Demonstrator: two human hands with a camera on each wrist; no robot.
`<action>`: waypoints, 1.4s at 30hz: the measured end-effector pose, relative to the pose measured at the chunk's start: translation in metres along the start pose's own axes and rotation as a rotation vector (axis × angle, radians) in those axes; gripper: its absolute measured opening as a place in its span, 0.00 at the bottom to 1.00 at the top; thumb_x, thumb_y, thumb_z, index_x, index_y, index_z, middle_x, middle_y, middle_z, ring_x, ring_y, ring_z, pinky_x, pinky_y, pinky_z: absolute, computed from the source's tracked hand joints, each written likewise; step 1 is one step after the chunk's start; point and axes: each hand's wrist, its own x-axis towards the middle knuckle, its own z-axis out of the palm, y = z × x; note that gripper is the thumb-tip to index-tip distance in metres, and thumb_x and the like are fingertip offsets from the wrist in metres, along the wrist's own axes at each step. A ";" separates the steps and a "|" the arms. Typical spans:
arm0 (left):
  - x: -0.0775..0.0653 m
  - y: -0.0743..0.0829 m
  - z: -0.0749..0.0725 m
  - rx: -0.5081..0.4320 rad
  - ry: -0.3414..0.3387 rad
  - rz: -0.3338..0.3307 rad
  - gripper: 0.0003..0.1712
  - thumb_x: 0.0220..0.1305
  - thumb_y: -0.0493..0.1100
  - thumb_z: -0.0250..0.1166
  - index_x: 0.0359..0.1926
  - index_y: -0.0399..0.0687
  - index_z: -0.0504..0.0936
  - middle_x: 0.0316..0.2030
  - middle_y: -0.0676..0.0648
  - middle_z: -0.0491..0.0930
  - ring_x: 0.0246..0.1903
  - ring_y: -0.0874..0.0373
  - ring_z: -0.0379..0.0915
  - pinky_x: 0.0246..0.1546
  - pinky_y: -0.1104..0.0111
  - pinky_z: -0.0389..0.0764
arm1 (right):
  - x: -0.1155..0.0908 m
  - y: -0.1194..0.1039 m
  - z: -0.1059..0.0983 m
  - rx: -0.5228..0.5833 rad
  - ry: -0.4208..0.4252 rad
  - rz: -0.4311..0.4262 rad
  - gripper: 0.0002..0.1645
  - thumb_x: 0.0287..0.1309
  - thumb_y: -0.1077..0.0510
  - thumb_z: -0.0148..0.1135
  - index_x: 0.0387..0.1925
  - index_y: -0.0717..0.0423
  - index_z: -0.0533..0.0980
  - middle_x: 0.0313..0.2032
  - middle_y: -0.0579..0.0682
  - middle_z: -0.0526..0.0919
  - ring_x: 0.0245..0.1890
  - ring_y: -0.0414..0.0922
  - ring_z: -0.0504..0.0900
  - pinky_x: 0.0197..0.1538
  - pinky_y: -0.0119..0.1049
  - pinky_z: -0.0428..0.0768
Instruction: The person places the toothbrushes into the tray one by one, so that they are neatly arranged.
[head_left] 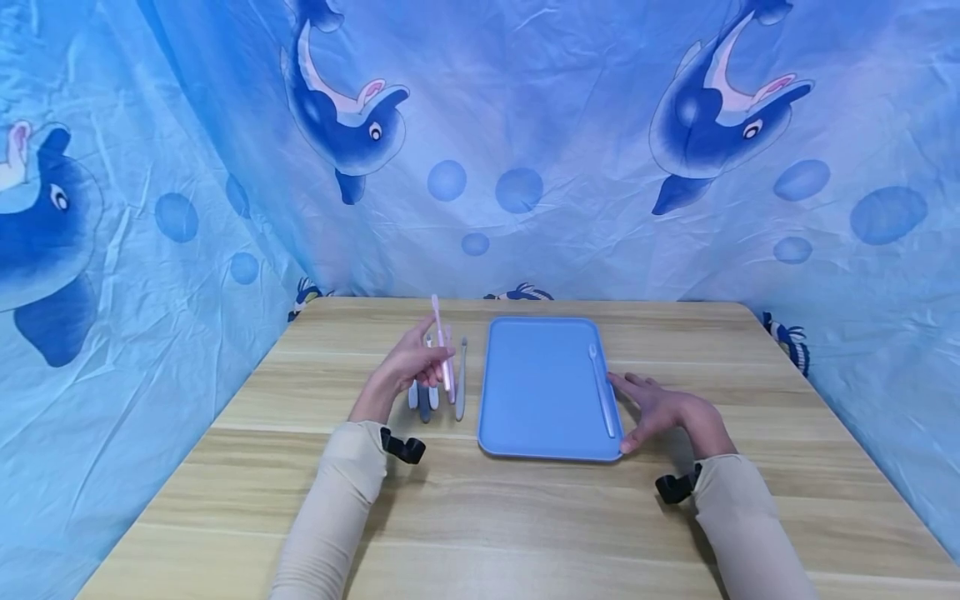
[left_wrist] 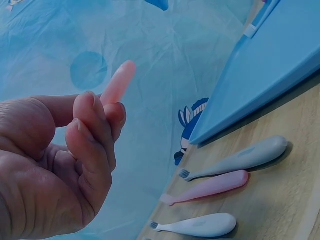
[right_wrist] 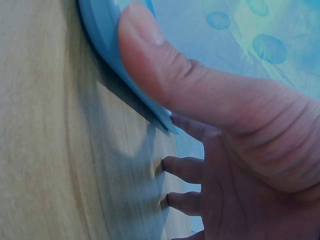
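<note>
A pink toothbrush (head_left: pixel 440 335) is held above a wood-grain table (head_left: pixel 525 533), pinched in the curled fingers of a person's left hand (head_left: pixel 408 360), left of a blue tray (head_left: pixel 540 392). Below lie five more brushes: a grey toothbrush (head_left: pixel 460 387), a second pink toothbrush (head_left: pixel 452 394), two white toothbrushes (head_left: pixel 433 400) and a dark blue-grey toothbrush (head_left: pixel 424 404), the hand partly blocking the head camera's view of them. The grey one lies nearest the tray; one pale toothbrush (head_left: pixel 602 392) rests lengthwise inside its right side, making seven in all. The left forearm reaches in from the lower left; the right angles inward, bent at the wrist. The right hand (head_left: pixel 660 410) has its fingers spread, thumb on the tray's near right corner, fingertips down beside it. Behind hangs a blue backdrop (head_left: pixel 592 92) printed with three large dolphins (head_left: pixel 337 125).
</note>
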 end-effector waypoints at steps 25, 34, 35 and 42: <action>0.016 -0.002 0.035 0.012 -0.049 -0.010 0.54 0.68 0.35 0.61 0.81 0.62 0.36 0.13 0.48 0.77 0.08 0.61 0.71 0.09 0.72 0.74 | 0.001 -0.001 -0.001 -0.006 -0.004 0.017 0.81 0.35 0.33 0.81 0.79 0.56 0.43 0.76 0.75 0.41 0.74 0.79 0.39 0.66 0.82 0.51; 0.018 0.003 0.049 0.003 -0.078 0.008 0.53 0.69 0.33 0.60 0.81 0.59 0.37 0.11 0.49 0.76 0.07 0.62 0.70 0.08 0.73 0.73 | 0.000 0.000 -0.001 -0.002 -0.001 0.010 0.81 0.35 0.33 0.81 0.79 0.57 0.43 0.76 0.75 0.41 0.74 0.79 0.39 0.66 0.82 0.50; 0.018 0.003 0.051 0.001 -0.082 0.007 0.53 0.69 0.33 0.60 0.81 0.59 0.37 0.11 0.49 0.76 0.07 0.62 0.70 0.08 0.73 0.72 | 0.000 0.000 -0.001 0.000 -0.001 0.008 0.81 0.35 0.33 0.81 0.79 0.57 0.43 0.76 0.75 0.41 0.74 0.79 0.39 0.66 0.82 0.50; 0.023 0.004 0.061 0.010 -0.097 -0.008 0.53 0.68 0.35 0.61 0.81 0.62 0.37 0.13 0.47 0.77 0.09 0.61 0.71 0.10 0.71 0.74 | 0.001 0.000 -0.002 -0.003 -0.001 0.008 0.81 0.34 0.32 0.81 0.79 0.56 0.43 0.76 0.75 0.42 0.74 0.79 0.39 0.66 0.82 0.51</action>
